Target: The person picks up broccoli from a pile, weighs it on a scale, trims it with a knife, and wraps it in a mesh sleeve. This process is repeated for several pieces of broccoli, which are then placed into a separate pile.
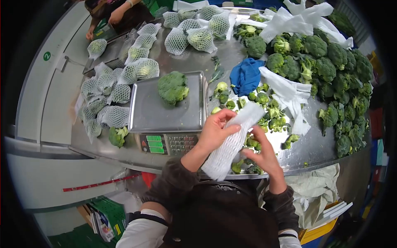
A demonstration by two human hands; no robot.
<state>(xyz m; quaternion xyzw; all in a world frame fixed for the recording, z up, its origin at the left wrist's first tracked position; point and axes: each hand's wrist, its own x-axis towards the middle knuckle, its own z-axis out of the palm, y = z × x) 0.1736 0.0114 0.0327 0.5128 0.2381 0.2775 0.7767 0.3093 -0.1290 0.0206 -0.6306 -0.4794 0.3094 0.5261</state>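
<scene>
A flattened white foam net sleeve [229, 149] slants in front of my body, over the table's near edge. My left hand [217, 130] is closed on it, thumb across its upper part. Beside the sleeve's right edge is my right hand [264, 151], its thumb and fingers apart, with nothing seen between them. One broccoli head [173, 87] rests on the metal pan of the scale [144, 111], left of my hands. Cut broccoli pieces [275, 113] lie beyond and beneath my hands.
Netted broccoli heads [144, 68] fill the table's left and back. A large broccoli pile [331, 70] is at right, with white net sleeves [289, 91] and a blue cloth [246, 76] nearer the middle. Another person's hand [116, 15] shows at the upper left.
</scene>
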